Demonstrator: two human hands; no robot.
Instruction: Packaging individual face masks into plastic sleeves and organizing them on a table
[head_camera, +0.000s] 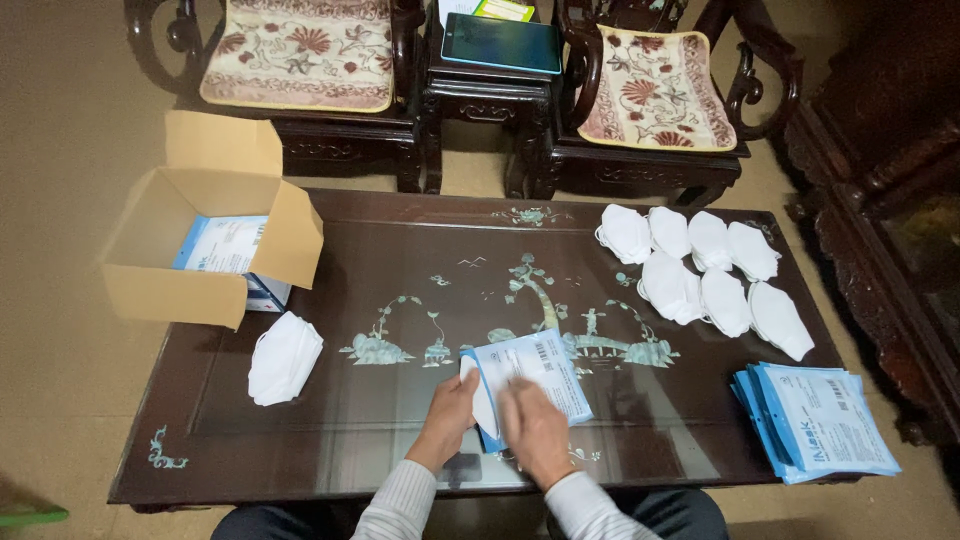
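A flat blue-and-white printed paper pouch (535, 375) was held near the front edge of a long dark lacquered wooden table with pale shell inlay (420, 270), close to the middle of its length. The left hand (450, 415) was clamped on the pouch's left edge, where the white fabric of a folded face mask (482, 405) showed at the opening, partly inside the pouch. The right hand (530, 425) lay over the lower part of the pouch, its fingers bent down onto it; it could not be told whether the fingers were pinched on the pouch or only pressed on it. Both wrists were covered by pale striped sleeves.

A small pile of white folded masks (284, 357) was seen at the left of the table, well apart from the hands. An open brown cardboard box (205, 245) with smaller blue-and-white cartons inside was set at the far left corner, overhanging the edge. Two rows of single white masks (700, 270) were laid out at the far right, and a stack of blue-and-white pouches (815, 420) was placed at the near right corner. Two carved dark chairs with floral cushions (300, 50) and a small stand with a tablet (502, 42) were seen beyond the table.
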